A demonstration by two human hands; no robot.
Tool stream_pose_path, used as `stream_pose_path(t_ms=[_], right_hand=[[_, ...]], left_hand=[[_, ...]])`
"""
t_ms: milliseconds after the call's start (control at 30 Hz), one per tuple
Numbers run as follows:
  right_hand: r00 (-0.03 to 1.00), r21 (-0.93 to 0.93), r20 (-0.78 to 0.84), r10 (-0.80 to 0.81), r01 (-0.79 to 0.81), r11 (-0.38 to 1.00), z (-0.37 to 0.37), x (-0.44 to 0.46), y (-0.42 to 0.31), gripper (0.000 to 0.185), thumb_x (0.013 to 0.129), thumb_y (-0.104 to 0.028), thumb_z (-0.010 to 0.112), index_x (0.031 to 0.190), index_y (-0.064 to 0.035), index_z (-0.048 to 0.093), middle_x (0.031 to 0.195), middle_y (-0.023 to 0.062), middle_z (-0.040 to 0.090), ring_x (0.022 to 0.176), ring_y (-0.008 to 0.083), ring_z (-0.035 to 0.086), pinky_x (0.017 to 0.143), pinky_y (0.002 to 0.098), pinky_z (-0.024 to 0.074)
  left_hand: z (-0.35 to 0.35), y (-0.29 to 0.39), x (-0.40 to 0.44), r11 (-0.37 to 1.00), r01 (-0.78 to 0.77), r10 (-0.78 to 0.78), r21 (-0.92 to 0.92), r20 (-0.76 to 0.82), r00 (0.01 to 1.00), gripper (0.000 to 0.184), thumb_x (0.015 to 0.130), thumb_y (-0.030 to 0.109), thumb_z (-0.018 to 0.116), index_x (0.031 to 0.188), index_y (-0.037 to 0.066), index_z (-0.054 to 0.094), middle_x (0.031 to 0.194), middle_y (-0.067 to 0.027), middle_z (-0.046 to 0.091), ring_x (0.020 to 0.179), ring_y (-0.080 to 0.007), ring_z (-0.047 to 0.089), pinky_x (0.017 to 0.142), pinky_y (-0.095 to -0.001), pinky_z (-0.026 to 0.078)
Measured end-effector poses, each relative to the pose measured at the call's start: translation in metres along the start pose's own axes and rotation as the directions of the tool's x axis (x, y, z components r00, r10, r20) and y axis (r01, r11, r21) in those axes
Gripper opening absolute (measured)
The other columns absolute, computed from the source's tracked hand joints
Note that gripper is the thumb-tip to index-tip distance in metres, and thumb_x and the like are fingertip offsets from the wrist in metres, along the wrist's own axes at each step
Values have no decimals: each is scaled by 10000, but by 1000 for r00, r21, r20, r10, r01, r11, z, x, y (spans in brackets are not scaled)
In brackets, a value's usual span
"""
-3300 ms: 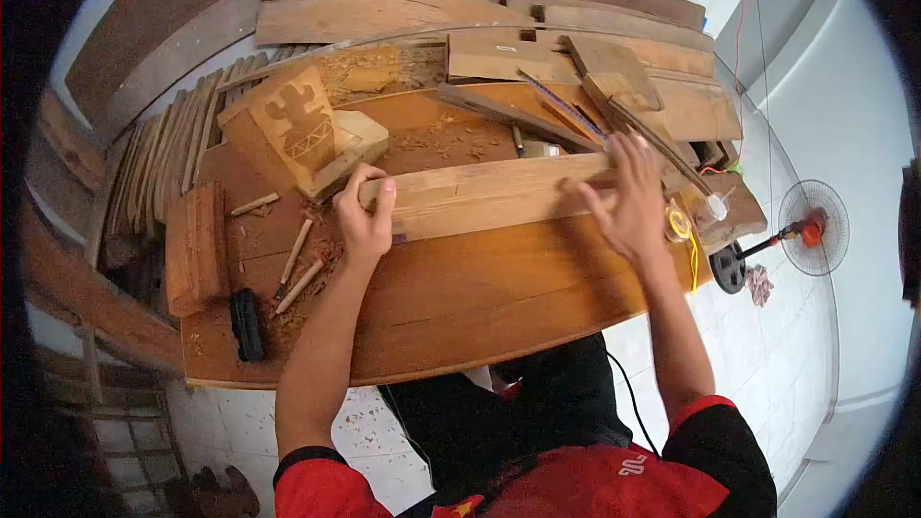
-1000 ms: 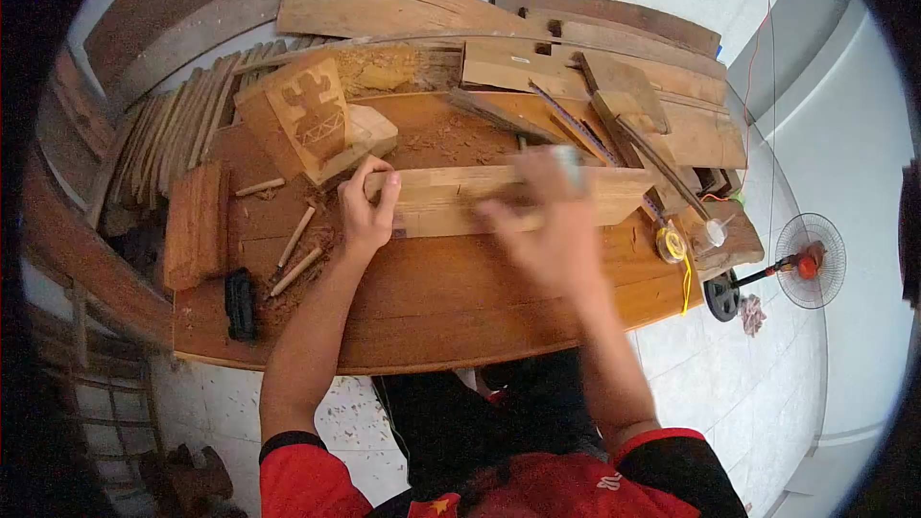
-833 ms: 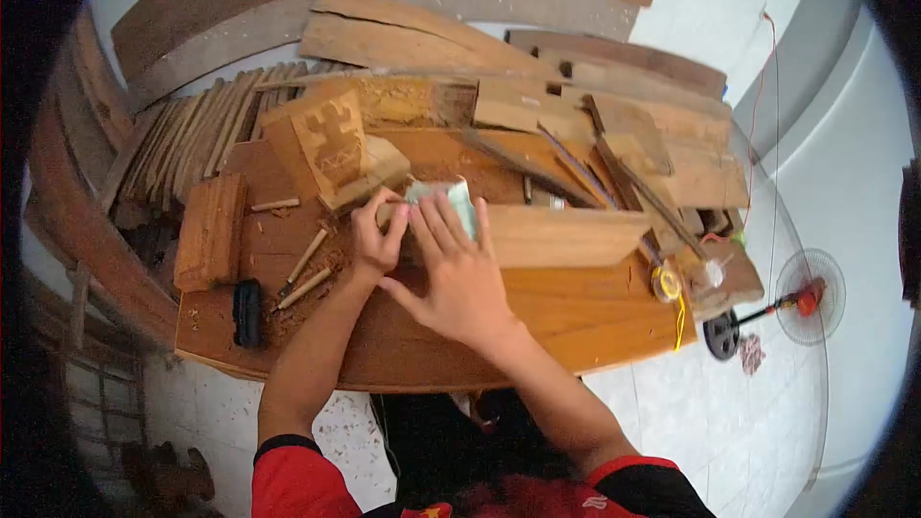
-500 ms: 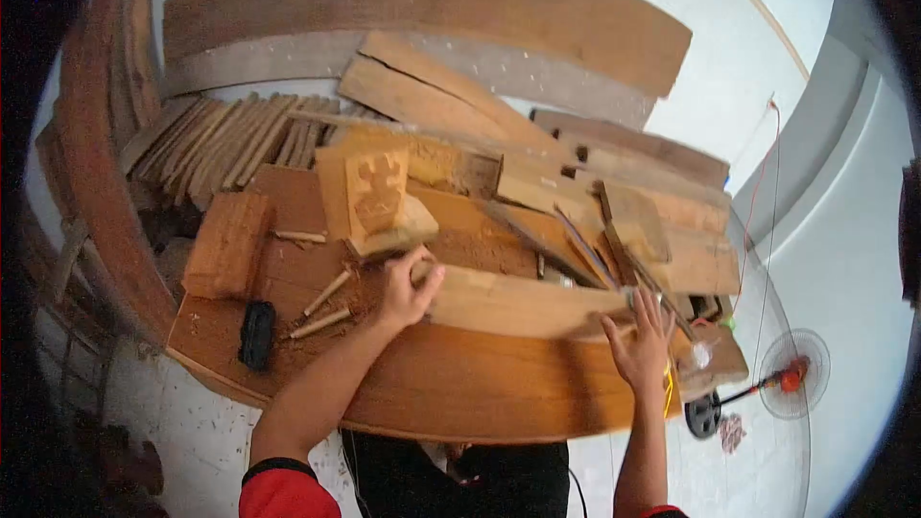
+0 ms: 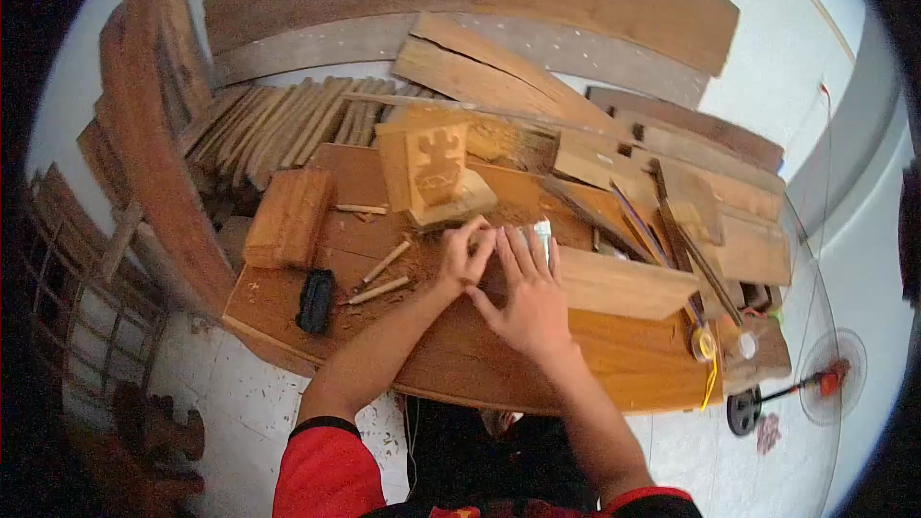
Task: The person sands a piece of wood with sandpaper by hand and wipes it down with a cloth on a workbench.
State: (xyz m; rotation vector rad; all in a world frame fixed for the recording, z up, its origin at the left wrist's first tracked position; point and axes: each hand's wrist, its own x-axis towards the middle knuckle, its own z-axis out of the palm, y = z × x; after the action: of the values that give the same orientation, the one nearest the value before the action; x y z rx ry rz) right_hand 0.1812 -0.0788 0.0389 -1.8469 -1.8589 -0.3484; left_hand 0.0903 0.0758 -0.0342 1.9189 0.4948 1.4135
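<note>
A long pale wooden board (image 5: 628, 282) lies across the table in front of me. My left hand (image 5: 464, 255) grips its left end, thumb and fingers closed round it. Beside it, my right hand (image 5: 528, 290) lies over the board with a light-coloured sheet (image 5: 544, 232) under its fingers, of which only an edge shows. The right thumb points towards my left wrist. Behind my hands stands a carved wooden piece (image 5: 437, 165) on a pale block (image 5: 467, 200).
Left on the table (image 5: 422, 364) are a reddish wood block (image 5: 290, 219), a black object (image 5: 315, 301) and wooden-handled tools (image 5: 379, 290). A yellow tape roll (image 5: 704, 343) sits at the right, near long strips (image 5: 700, 264). A fan (image 5: 831, 379) stands beyond.
My right hand has moved from the board's right end to its left part, next to my left hand. The left hand keeps its grip. The whole view has shifted.
</note>
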Motion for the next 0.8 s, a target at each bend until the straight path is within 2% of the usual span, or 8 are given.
stream_pose_path(t_ms=[233,433,467,500,533,633,733,800], right_hand=[[982,-258,-63,177,-187,948,-65,-79,116,886,909,-454,741,1582,-18,363,1579,230,417,1514,420,325,1283,555,182],[909,-341,-217,356,-412,845,-54,-80,131,1048,860,-677,704,1518,77,393,1562,267,419,1520,438,313,1267,575,194],[916,-264,-202,347,-392,881,-51,-67,109,1027,853,-656,727,1495,80,409,1553,281,422,1512,445,322,1259,586,199],[919,-14,-196,342,-352,936,-38,-57,88,1009,842,-622,761,1484,75,413,1533,287,438,1497,453,340,1251,603,196],[939,31,-212,272,-272,962,-26,-47,66,998,823,-577,796,1488,57,408,1524,281,444,1495,455,336,1246,610,200],[990,6,-89,106,-106,994,1,-21,6,1011,849,-590,735,1543,43,362,1566,267,401,1535,448,265,1276,605,122],[997,-4,-67,24,-24,1000,4,-19,-4,972,889,-573,706,1561,35,355,1593,273,375,1553,425,248,1278,581,157],[998,24,-65,5,-3,1000,-3,-23,21,939,897,-537,717,1561,26,363,1603,266,368,1546,428,265,1277,573,175]], left_hand=[[0,1,1,998,-59,59,5,-3,998,275,1039,262,579,905,25,609,563,-40,494,500,-136,469,500,-339,375],[7,-9,1,998,-66,66,3,-46,997,313,1052,299,549,893,33,597,554,-46,434,494,-122,409,484,-345,320],[7,-7,2,997,-74,74,14,-53,996,302,1049,288,550,897,29,580,564,-49,422,502,-123,403,493,-339,318],[6,-7,2,997,-70,70,16,-39,997,298,1049,283,549,900,26,576,569,-49,423,508,-123,404,498,-338,319],[4,-7,1,998,-65,65,19,-24,998,295,1049,279,548,904,24,573,575,-49,424,514,-123,405,502,-337,319],[2,-8,1,998,-60,61,24,-14,998,282,1051,260,540,932,6,571,607,-63,444,557,-129,426,531,-339,337],[1,-3,0,999,43,-43,-20,8,999,294,1047,256,528,939,-15,568,658,-82,520,613,-148,475,571,-338,379],[2,-11,1,1000,-8,8,25,-8,1000,293,1031,246,523,928,-24,570,702,-98,549,669,-176,514,629,-358,432]])
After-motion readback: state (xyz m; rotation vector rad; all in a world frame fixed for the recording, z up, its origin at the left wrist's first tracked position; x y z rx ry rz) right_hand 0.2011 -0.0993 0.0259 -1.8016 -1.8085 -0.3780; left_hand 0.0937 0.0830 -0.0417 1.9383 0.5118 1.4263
